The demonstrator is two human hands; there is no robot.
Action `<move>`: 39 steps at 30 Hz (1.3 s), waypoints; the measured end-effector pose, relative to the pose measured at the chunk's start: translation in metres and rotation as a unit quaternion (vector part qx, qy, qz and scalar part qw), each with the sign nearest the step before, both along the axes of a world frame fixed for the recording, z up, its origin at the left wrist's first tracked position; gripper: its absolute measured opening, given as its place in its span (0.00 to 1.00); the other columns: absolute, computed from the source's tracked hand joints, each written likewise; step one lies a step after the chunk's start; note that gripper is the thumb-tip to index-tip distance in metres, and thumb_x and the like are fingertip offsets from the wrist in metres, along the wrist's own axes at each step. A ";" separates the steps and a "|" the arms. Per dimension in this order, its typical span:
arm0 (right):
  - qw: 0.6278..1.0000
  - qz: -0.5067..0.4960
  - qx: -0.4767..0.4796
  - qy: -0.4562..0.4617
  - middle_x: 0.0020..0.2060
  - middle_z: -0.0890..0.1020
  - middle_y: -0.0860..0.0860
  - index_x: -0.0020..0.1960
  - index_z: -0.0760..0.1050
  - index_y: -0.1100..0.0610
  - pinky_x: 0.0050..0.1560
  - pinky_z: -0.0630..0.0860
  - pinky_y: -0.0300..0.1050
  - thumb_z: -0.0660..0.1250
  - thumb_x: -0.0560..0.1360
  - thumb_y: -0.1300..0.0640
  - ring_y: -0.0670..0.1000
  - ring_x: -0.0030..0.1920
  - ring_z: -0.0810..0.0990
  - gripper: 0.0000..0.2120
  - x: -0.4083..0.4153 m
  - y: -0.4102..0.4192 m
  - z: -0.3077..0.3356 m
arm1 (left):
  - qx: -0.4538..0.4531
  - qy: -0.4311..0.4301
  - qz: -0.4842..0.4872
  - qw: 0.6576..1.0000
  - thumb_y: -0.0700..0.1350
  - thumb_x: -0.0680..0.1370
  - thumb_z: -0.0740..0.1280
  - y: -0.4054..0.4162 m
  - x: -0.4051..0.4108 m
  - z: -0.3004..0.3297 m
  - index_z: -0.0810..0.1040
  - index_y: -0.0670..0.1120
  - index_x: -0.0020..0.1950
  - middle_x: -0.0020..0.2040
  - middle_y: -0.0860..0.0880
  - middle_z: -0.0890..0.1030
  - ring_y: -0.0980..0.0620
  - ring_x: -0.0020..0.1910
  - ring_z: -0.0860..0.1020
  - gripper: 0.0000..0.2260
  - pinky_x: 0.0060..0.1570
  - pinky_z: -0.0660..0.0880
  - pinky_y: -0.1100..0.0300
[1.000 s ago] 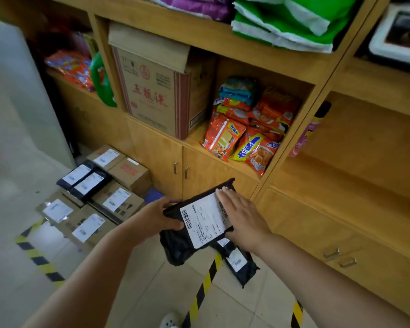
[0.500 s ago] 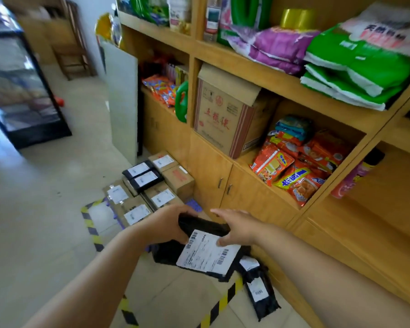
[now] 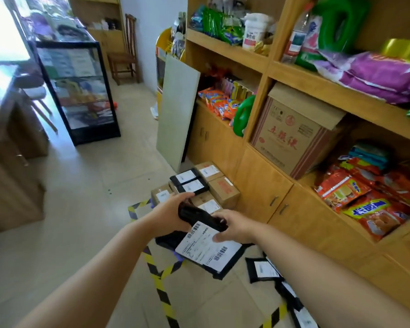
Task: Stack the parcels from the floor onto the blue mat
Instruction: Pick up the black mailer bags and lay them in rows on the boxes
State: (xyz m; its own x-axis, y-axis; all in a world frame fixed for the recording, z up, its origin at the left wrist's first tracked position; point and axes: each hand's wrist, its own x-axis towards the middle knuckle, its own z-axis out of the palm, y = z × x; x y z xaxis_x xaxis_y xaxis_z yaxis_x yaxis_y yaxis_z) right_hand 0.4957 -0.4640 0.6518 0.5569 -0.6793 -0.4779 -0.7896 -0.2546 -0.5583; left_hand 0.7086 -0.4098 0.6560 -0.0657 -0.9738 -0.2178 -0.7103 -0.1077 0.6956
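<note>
A: Where the striped floor tape (image 3: 160, 284) crosses, how much room?

B: Bare floor (image 3: 76, 209) to the left; shelf unit (image 3: 265, 185) close on the right w/ stacked parcels (image 3: 200, 185) at its foot.

A: Fingers?

B: Both hands hold the black parcel (image 3: 207, 245) above the tape. Left hand (image 3: 169, 215) fingers curl over its far end; right hand (image 3: 234, 226) grips the top edge, thumb on the label. More black parcels (image 3: 262, 269) lie nearer, right.
</note>
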 end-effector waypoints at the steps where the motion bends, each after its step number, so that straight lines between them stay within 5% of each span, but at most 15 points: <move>1: 1.000 -0.017 -0.002 -0.015 0.55 0.76 0.45 0.60 0.74 0.47 0.60 0.74 0.48 0.72 0.71 0.51 0.47 0.56 0.76 0.19 0.020 -0.002 -0.002 | -0.012 0.015 0.041 0.999 0.41 0.67 0.74 -0.001 0.022 -0.003 0.62 0.55 0.73 0.64 0.50 0.69 0.48 0.63 0.70 0.37 0.61 0.72 0.54; 6: 0.962 -0.187 0.110 -0.163 0.52 0.81 0.48 0.60 0.74 0.53 0.45 0.79 0.41 0.70 0.74 0.56 0.47 0.50 0.81 0.15 0.092 -0.006 -0.018 | -0.025 0.088 0.240 0.966 0.42 0.72 0.72 -0.001 0.111 -0.019 0.55 0.49 0.76 0.72 0.45 0.63 0.46 0.69 0.66 0.38 0.66 0.68 0.50; 11: 0.902 -0.308 0.187 -0.238 0.53 0.82 0.49 0.62 0.72 0.57 0.40 0.77 0.38 0.68 0.76 0.55 0.48 0.49 0.82 0.16 0.140 -0.020 -0.033 | 0.027 0.133 0.239 0.961 0.40 0.74 0.69 -0.010 0.144 -0.047 0.65 0.45 0.72 0.69 0.44 0.69 0.44 0.66 0.70 0.27 0.66 0.69 0.48; 13: 0.889 -0.323 0.203 -0.252 0.52 0.83 0.49 0.62 0.73 0.55 0.38 0.77 0.39 0.67 0.77 0.53 0.49 0.48 0.82 0.15 0.155 -0.029 -0.040 | 0.031 0.159 0.214 0.963 0.39 0.76 0.67 -0.019 0.145 -0.051 0.72 0.49 0.64 0.62 0.48 0.74 0.48 0.64 0.72 0.17 0.63 0.70 0.53; 18: 0.858 -0.364 0.233 -0.277 0.51 0.84 0.49 0.60 0.74 0.51 0.50 0.76 0.51 0.66 0.77 0.51 0.53 0.51 0.82 0.13 0.185 -0.064 -0.060 | 0.042 0.240 0.210 0.947 0.41 0.78 0.65 -0.054 0.150 -0.063 0.73 0.53 0.63 0.55 0.52 0.81 0.52 0.53 0.80 0.15 0.53 0.78 0.47; 22: 0.849 -0.380 0.231 -0.286 0.52 0.83 0.48 0.57 0.75 0.51 0.60 0.76 0.54 0.67 0.76 0.49 0.52 0.54 0.81 0.12 0.206 -0.109 -0.073 | 0.048 0.220 0.229 0.947 0.39 0.78 0.64 -0.102 0.163 -0.065 0.72 0.53 0.60 0.53 0.51 0.81 0.51 0.50 0.81 0.14 0.47 0.80 0.52; 30: 0.827 -0.397 0.271 -0.293 0.50 0.84 0.50 0.54 0.75 0.51 0.58 0.77 0.52 0.69 0.75 0.50 0.53 0.53 0.81 0.10 0.238 -0.234 -0.083 | 0.068 0.159 0.237 0.956 0.40 0.75 0.66 -0.231 0.198 -0.068 0.72 0.52 0.64 0.56 0.49 0.78 0.48 0.51 0.79 0.18 0.49 0.80 0.47; 39: 0.823 -0.405 0.286 -0.278 0.49 0.84 0.52 0.58 0.74 0.57 0.42 0.79 0.45 0.71 0.74 0.57 0.53 0.47 0.83 0.14 0.247 -0.335 -0.089 | 0.099 0.161 0.260 0.947 0.34 0.76 0.63 -0.345 0.215 -0.081 0.71 0.47 0.66 0.55 0.47 0.78 0.46 0.53 0.78 0.19 0.51 0.79 0.47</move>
State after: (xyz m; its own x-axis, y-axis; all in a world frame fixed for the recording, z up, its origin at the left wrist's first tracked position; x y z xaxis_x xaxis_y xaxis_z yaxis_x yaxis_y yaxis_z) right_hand 0.7429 -0.7995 0.5629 0.2730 -0.6880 -0.6724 -0.1523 0.6592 -0.7364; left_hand 0.9234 -0.7547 0.5749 0.3165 -0.8348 -0.4505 -0.2797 -0.5360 0.7965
